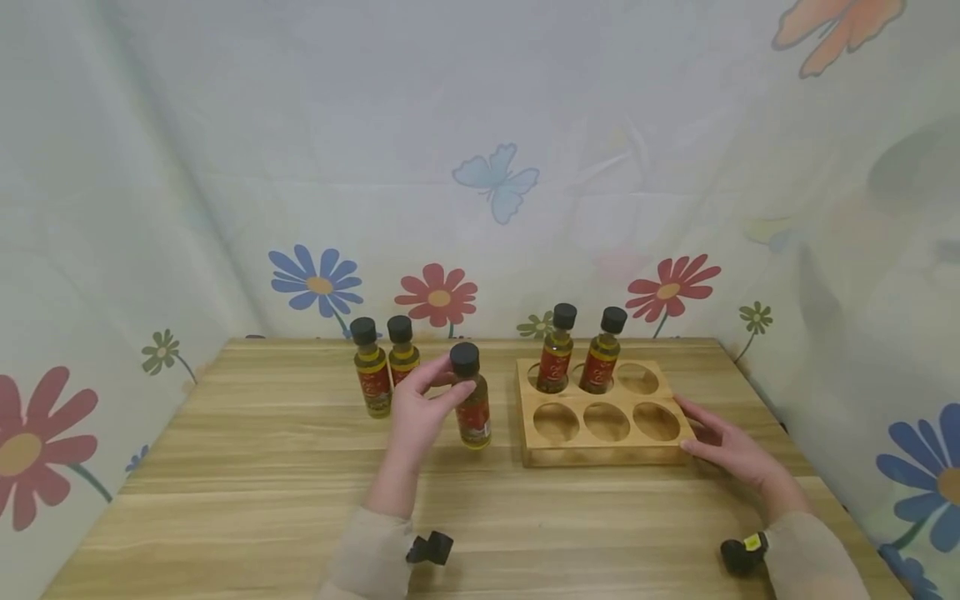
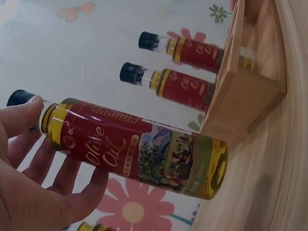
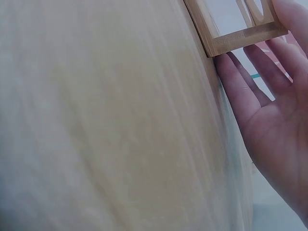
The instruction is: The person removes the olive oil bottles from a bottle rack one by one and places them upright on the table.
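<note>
left hand [image 1: 422, 406] pinches olive oil bottle [image 1: 474, 414] near cap, bottle upright, left of wooden rack [image 1: 607, 457]; right hand [image 1: 731, 454], fingers spread, touches rack's right end. two bottles [image 1: 555, 367] stand in rack's back row.

Head view: soft, flat, even light, slightly washed out; faint shadow on the table [image 1: 570, 525] by the right hand [image 1: 727, 454], grey shadowy patches on the right of the backdrop [image 1: 337, 150]. Wide-angle stretch toward the edges; small print illegible. Left wrist: dimmer, bright patch top left; bottle [image 2: 139, 149] sharp enough to read, small highlights on it; table edge bows. Right wrist: dull, hazy, table smeared, right hand clearer.
</note>
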A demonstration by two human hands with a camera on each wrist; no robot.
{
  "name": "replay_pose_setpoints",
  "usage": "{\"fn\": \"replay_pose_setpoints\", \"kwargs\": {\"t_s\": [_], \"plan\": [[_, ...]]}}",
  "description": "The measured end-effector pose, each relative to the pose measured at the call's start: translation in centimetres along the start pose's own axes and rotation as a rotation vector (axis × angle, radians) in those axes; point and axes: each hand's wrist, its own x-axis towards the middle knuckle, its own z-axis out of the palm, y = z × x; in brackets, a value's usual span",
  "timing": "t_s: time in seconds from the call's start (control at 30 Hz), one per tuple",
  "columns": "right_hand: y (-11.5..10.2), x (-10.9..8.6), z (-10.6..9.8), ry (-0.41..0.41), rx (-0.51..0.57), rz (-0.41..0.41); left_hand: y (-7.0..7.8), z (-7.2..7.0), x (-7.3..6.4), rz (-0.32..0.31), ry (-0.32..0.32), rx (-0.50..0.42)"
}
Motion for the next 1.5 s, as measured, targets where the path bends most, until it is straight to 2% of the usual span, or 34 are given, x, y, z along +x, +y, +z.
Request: {"fn": "replay_pose_setpoints", "kwargs": {"t_s": [0.23,0.5,0.67,0.9,1.17,1.5], "plan": [[-0.1,0.2,-0.2,-0.011,0.03,-0.002,-0.9,-2.2,0.5,-0.033,0.019,0.043],[-0.1,0.2,-0.4,-0.019,0.054,-0.011,-1.8,-4.6,0.8,-0.033,0.026,0.094],[-0.3,0.3,-0.4,-0.01,0.031,-0.008,-1.9,-5.9,1.0,-0.038,0.033,0.132],[0.1,0.3,-0.2,-0.003,0.029,-0.02,-1.6,-7.7,1.1,-0.103,0.03,0.182],[0.1,0.2,-0.3,-0.009,0.06,-0.053,-1.6,-9.4,1.4,-0.164,0.022,0.195],[-0.1,0.1,-0.3,-0.007,0.066,-0.048,-1.9,-11.4,2.0,-0.174,0.065,0.213]]}}
